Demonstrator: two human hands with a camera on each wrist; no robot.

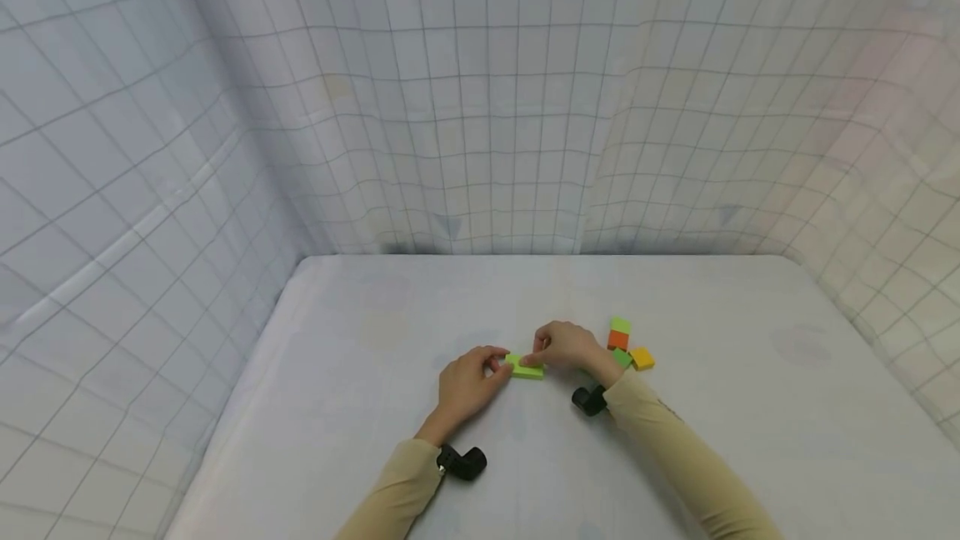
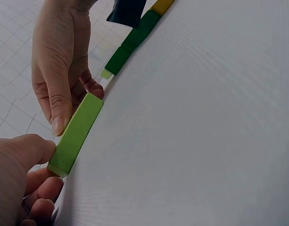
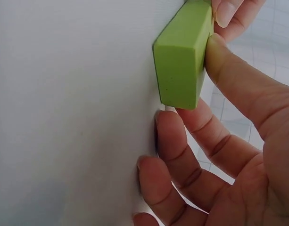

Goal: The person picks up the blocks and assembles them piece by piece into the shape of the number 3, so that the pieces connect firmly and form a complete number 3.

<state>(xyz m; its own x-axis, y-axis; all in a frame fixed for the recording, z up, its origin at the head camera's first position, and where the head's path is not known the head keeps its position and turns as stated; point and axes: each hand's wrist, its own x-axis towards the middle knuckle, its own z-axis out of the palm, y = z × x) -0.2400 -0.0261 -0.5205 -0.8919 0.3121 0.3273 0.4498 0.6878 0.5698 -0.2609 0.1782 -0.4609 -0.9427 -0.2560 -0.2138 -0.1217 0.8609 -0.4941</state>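
A lime-green rectangular block (image 1: 527, 372) lies flat on the table between both hands. My left hand (image 1: 467, 382) pinches its left end, with the thumb against the block (image 2: 78, 136) and the fingers curled at that end in the left wrist view. From the other side my right hand (image 1: 567, 344) holds the right end. In the right wrist view the right thumb presses the upper face of the block (image 3: 177, 70), and a fingertip touches its end. The fingers hide parts of both ends.
Right of my right hand lie a small lime block (image 1: 620, 325), an orange block (image 1: 618, 341), a green block (image 1: 622, 357) and a yellow block (image 1: 642, 357), close together. Gridded white curtains (image 1: 480, 123) surround the white table (image 1: 360, 407). Each wrist carries a black camera.
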